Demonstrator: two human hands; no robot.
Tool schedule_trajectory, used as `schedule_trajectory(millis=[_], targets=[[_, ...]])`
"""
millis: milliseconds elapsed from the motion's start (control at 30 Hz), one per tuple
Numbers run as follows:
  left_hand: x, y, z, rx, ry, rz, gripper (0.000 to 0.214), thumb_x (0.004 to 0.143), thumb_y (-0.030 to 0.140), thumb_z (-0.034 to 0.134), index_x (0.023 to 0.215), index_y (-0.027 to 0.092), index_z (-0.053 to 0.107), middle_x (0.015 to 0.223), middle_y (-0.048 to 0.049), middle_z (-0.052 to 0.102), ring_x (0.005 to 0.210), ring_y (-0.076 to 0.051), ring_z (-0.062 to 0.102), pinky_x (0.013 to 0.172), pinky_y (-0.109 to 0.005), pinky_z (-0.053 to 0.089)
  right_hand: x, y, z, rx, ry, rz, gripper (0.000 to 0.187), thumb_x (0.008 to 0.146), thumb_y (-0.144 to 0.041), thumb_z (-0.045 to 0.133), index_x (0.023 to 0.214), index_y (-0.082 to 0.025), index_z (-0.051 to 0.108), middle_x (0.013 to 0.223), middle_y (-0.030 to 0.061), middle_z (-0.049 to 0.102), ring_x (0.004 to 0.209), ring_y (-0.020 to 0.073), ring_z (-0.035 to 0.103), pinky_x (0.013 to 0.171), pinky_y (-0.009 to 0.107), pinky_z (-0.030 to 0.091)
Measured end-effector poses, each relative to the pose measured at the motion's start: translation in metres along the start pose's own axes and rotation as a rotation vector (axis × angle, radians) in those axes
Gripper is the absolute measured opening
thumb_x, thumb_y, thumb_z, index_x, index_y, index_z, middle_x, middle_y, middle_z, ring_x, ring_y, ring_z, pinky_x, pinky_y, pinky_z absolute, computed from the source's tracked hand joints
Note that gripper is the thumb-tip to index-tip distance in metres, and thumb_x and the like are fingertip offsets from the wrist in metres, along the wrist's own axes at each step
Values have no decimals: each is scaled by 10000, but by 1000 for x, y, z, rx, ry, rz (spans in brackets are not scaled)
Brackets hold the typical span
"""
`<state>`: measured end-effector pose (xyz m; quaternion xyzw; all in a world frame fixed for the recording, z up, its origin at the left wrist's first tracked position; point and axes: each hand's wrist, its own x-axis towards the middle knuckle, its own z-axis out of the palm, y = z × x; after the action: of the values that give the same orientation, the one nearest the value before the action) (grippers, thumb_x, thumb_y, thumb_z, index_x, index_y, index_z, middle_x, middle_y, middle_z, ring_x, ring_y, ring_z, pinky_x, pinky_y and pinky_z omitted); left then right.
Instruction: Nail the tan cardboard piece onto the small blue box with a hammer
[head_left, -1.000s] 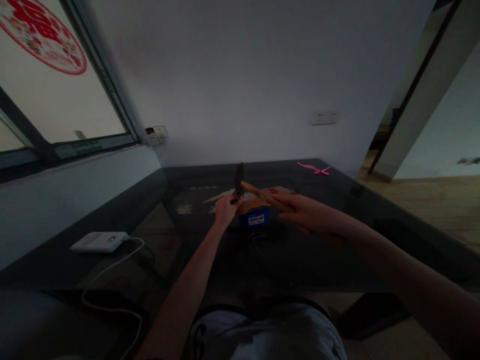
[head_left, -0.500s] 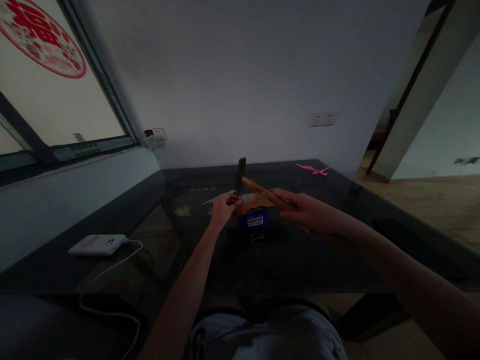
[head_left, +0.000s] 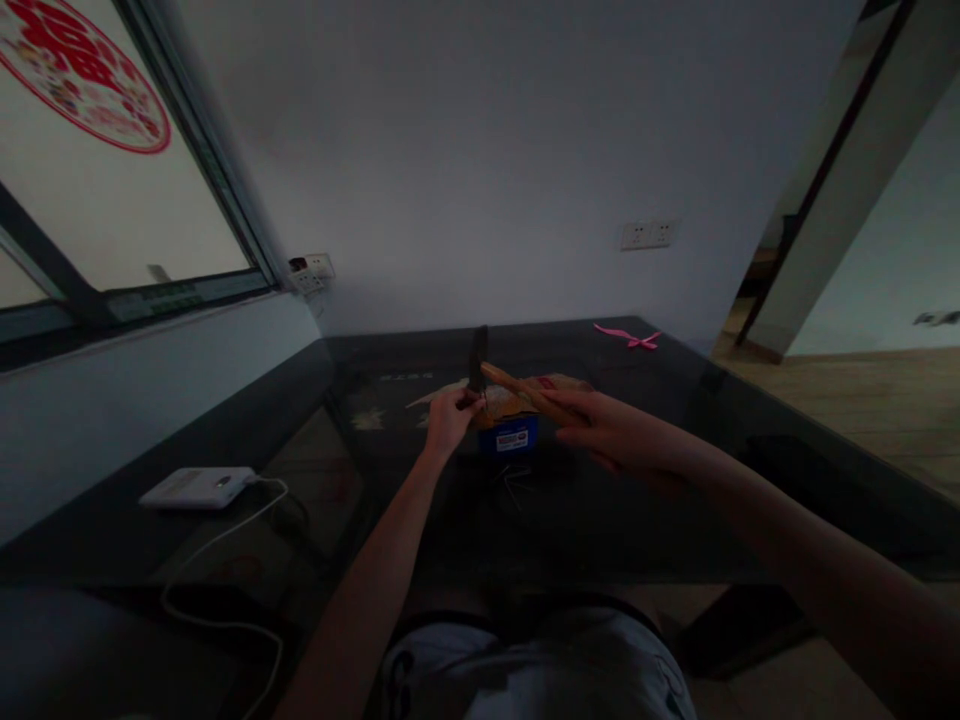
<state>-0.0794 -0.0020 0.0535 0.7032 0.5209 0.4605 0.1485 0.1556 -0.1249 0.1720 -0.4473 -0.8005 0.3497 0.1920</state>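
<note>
Hammer [head_left: 504, 379], its long dark metal head set on an orange-brown wooden handle, slants over a rough, brownish sheet [head_left: 500, 405] atop a blue, white-labelled box [head_left: 508, 438]. My right hand [head_left: 609, 422] wraps the handle; whether my left hand [head_left: 450, 420], near the head, grips anything, I cannot tell.

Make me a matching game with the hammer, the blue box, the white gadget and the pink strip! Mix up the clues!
1. hammer
2. blue box
3. white gadget
4. pink strip

A. joined to a white cable
B. near the table's far right corner
C. in the right hand
D. under the brown sheet

Pairs: 1-C, 2-D, 3-A, 4-B
</note>
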Motion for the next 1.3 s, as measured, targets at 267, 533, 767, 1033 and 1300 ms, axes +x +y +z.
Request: schedule_trajectory(millis=[267, 533, 767, 1033, 1300], targets=[[0, 1, 0, 6, -11, 32, 99, 756, 236, 656, 780, 150, 700, 796, -55, 720, 727, -178, 660, 693, -272, 489, -3, -2, -1, -22, 50, -40, 578, 815, -134, 501, 1382, -157, 390, 597, -44, 510, 371, 48, 418, 336, 162, 356], [0, 1, -1, 14, -8, 35, 70, 748, 220, 662, 771, 164, 695, 810, -45, 721, 752, -174, 660, 719, -275, 492, -5, -1, -3, 8, 59, -21, 592, 837, -194, 493, 1404, -140, 332, 596, -58, 465, 348, 45, 413, 306, 160, 359], [1, -2, 0, 33, -25, 39, 99, 754, 244, 656, 781, 156, 693, 776, -47, 715, 711, -173, 654, 669, -267, 483, 1, 6, 0, -8, 2, -3, 583, 819, -145, 488, 1389, -144, 367, 655, -32, 521, 375, 45, 445, 335, 163, 375], [1, 1, -1, 22, -19, 22, 74, 743, 228, 668, 760, 159, 688, 775, -42, 716, 709, -166, 652, 662, -258, 479, -4, 2, 0, -4, 49, -4, 604, 828, -177, 485, 1411, -153, 331, 607, -56, 474, 362, 52, 428, 327, 170, 373], [3, -4, 0, 33, -27, 33, 74, 744, 229, 665, 757, 161, 691, 770, -43, 714, 714, -172, 653, 663, -260, 475, -4, 3, 2, 4, 60, -16, 614, 819, -149, 482, 1414, -154, 329, 569, -63, 473, 356, 57, 433, 334, 169, 368]])
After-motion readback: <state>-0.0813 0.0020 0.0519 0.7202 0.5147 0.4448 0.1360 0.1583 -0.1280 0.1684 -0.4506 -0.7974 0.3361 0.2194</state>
